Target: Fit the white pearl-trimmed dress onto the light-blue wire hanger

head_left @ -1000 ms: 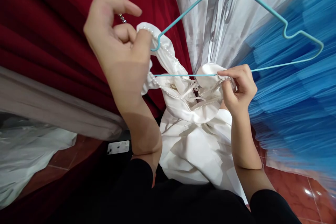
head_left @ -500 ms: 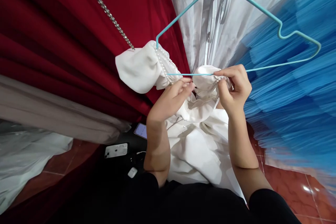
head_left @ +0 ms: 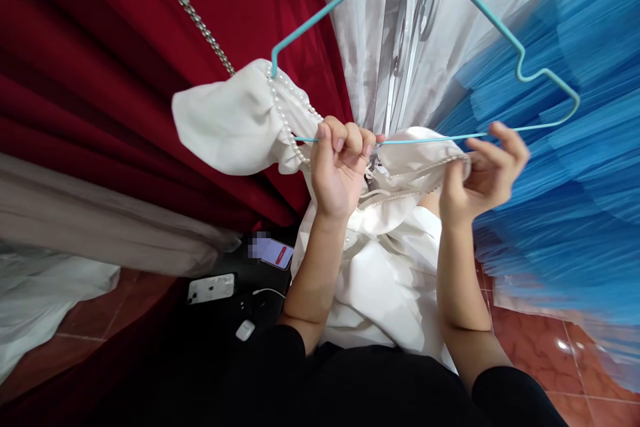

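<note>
A light-blue hanger (head_left: pixel 345 0) is up in front of me, one shoulder inside the pearl-edged opening of a white dress (head_left: pixel 380 287). The dress's puffy left sleeve (head_left: pixel 225 120) hangs at that end. My left hand (head_left: pixel 340 167) has its fingers curled over the hanger's bottom bar. Lower right, my right hand (head_left: pixel 485 173) pinches the pearl-trimmed edge (head_left: pixel 440 165) of the dress between thumb and fingers, close to the bar. The hanger's right shoulder stands bare beyond it. The rest of the dress drapes down over my lap.
Red fabric (head_left: pixel 240 0) hangs on the left, with a beaded strand (head_left: pixel 190 10) across it. Blue tulle (head_left: pixel 565 213) hangs on the right, white cloth (head_left: pixel 350 33) behind. Two phones (head_left: pixel 213 288) and a small white case (head_left: pixel 245 329) lie on a black surface, lower left.
My left hand has turned up and gripped the hanger's bar. My right hand has moved right, drawing the pearl-trimmed edge outward. The hanger and left sleeve have shifted left.
</note>
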{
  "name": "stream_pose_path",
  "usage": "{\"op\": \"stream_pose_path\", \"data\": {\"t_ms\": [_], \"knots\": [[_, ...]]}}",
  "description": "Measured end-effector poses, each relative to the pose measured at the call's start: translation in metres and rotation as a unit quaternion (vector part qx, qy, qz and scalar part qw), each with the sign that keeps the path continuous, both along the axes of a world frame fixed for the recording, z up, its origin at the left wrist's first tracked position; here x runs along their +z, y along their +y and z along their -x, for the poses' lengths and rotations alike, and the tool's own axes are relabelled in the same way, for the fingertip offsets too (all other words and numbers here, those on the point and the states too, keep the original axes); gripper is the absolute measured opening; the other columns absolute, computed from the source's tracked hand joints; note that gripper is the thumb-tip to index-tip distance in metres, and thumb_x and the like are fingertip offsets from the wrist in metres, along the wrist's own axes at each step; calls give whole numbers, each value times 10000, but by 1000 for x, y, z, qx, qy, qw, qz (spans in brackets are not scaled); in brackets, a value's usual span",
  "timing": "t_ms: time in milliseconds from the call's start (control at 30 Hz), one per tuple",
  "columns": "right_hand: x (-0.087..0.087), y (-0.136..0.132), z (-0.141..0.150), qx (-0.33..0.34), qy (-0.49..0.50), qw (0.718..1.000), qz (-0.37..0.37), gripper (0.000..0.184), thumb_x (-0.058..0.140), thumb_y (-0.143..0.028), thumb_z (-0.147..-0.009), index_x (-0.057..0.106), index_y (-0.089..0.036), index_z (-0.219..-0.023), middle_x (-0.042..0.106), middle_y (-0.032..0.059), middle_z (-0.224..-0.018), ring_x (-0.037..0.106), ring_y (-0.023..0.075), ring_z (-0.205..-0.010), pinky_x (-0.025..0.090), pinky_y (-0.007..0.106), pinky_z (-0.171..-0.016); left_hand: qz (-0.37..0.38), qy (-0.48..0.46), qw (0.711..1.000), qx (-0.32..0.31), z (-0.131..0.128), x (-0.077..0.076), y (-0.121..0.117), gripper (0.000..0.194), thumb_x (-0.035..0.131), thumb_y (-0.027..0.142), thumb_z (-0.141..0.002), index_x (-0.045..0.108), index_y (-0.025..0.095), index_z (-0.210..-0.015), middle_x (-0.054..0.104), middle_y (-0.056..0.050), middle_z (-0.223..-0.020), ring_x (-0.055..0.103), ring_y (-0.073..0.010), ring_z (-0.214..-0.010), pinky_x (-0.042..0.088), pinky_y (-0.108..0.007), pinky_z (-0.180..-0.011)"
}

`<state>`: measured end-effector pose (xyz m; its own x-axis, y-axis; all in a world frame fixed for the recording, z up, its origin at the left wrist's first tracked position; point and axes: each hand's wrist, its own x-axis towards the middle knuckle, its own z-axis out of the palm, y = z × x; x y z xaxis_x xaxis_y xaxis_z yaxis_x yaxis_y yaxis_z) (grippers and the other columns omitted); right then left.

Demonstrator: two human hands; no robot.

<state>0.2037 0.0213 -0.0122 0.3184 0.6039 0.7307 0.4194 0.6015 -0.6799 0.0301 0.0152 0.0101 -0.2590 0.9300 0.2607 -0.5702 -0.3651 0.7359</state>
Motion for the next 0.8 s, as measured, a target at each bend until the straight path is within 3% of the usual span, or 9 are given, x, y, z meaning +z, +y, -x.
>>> {"op": "stream_pose_path", "data": {"t_ms": [200, 300, 467, 633, 733, 800], "knots": [[39, 16, -72, -137, 83, 986, -38, 203, 555, -27, -882, 668, -185, -823, 646, 7, -1114, 636, 133, -958, 498, 292, -658, -14, -10, 1000, 19, 7, 7, 1, 463, 413, 489, -1059, 314, 225, -691, 270, 39, -556, 416, -143, -553, 563, -316, -788], [59, 25, -92, -125, 60, 986, -91, 303, 551, 99, -771, 658, -184, -790, 605, -26, -884, 553, 93, -822, 431, 281, -651, -14, -7, 1000, 18, 8, 7, 1, 460, 407, 478, -1062, 317, 226, -688, 271, 39, -550, 410, -145, -549, 554, -311, -779], [83, 31, -66, -55, -29, 995, -84, 224, 591, 2, -782, 717, -178, -827, 592, -13, -843, 486, 98, -779, 358, 302, -623, -33, -10, 999, 16, 7, 7, 1, 448, 396, 467, -1067, 327, 229, -693, 255, 41, -555, 404, -148, -548, 548, -308, -776], [94, 38, -24, 27, -21, 993, -111, 196, 634, 15, -778, 677, -175, -764, 562, 47, -804, 441, 97, -683, 335, 284, -567, -39, 0, 999, 19, 5, 4, 3, 456, 410, 495, -1053, 317, 233, -692, 221, 40, -561, 385, -159, -558, 544, -309, -771], [95, 25, -5, 58, -17, 991, -117, 92, 750, -182, -830, 680, -203, -773, 567, 49, -798, 429, 98, -625, 324, 308, -578, -67, -11, 998, 8, 6, 1, 6, 465, 471, 514, -1028, 317, 235, -690, 220, 42, -568, 387, -161, -566, 548, -324, -781], [91, 5, 4, 57, -12, 992, -116, 135, 729, -311, -875, 679, -234, -776, 564, 36, -757, 468, 122, -621, 352, 335, -599, -73, -10, 997, 2, 8, -1, 7, 473, 504, 530, -1011, 320, 236, -688, 225, 43, -568, 392, -162, -569, 550, -338, -789]]}}
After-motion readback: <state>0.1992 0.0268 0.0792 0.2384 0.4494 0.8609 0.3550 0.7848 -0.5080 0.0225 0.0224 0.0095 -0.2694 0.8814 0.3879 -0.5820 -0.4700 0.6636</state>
